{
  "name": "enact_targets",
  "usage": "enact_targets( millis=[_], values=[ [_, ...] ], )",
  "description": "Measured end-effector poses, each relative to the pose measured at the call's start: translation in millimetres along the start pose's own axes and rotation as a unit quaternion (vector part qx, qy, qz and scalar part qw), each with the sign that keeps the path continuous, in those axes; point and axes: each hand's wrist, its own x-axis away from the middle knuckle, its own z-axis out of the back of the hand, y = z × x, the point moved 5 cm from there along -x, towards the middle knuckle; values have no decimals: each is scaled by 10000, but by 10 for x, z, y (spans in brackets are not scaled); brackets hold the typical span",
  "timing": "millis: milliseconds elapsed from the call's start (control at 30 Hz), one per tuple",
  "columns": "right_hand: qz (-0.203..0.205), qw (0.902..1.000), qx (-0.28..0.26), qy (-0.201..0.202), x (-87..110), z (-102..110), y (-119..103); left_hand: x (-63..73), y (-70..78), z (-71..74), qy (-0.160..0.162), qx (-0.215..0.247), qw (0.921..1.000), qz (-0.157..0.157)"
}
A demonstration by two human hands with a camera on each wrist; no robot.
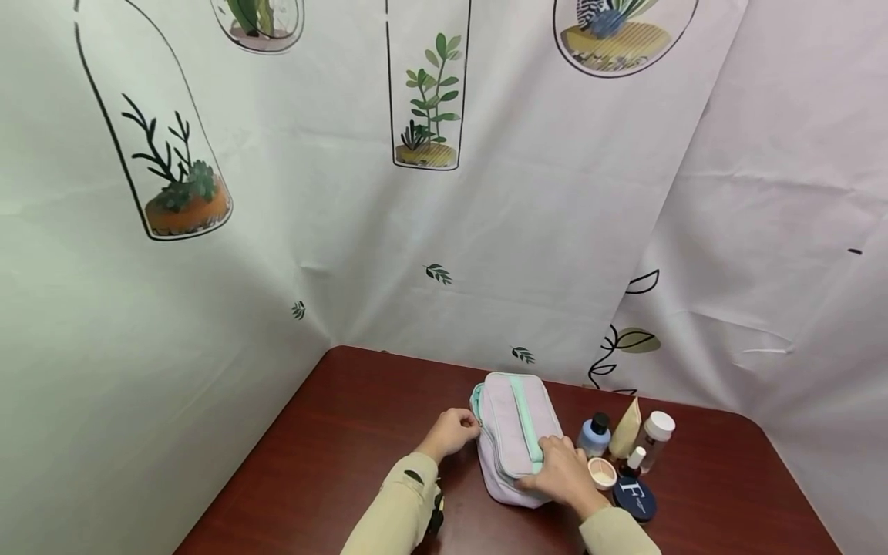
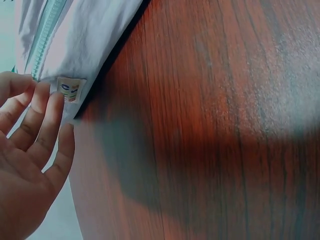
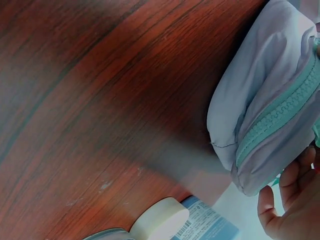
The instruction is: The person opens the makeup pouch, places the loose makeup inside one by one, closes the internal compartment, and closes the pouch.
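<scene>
A pale lilac toiletry bag (image 1: 509,432) with a mint strap (image 1: 525,416) across its top lies on the dark wooden table. At the bag's far left side, my left hand (image 1: 451,433) pinches the zipper end between thumb and forefinger. The left wrist view shows the mint zipper (image 2: 46,37) running up from those fingertips, with a small printed label (image 2: 71,89) beside them; the zipper pull itself is hidden. My right hand (image 1: 563,472) grips the bag's near right corner by the strap's lower end. In the right wrist view, a mint zipper (image 3: 280,112) curves along the bag's side.
Right of the bag stand a blue bottle (image 1: 594,436) with a black cap, a cream tube (image 1: 627,432), a white-capped bottle (image 1: 655,435), a small white-capped bottle (image 1: 633,462), a round cream pot (image 1: 602,473) and a dark blue compact (image 1: 634,499). A printed curtain (image 1: 486,254) hangs behind the table.
</scene>
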Motion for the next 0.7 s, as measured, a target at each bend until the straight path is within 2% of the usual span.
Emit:
enact_targets(
  millis=[467, 700],
  values=[
    [-188, 9998, -49, -36, -69, 32, -43, 89, 33, -28, -671, 433, 9967, -152],
    [-218, 9997, -28, -52, -79, 30, -84, 172, 19, -13, -1029, 832, 9911, 168]
  ],
)
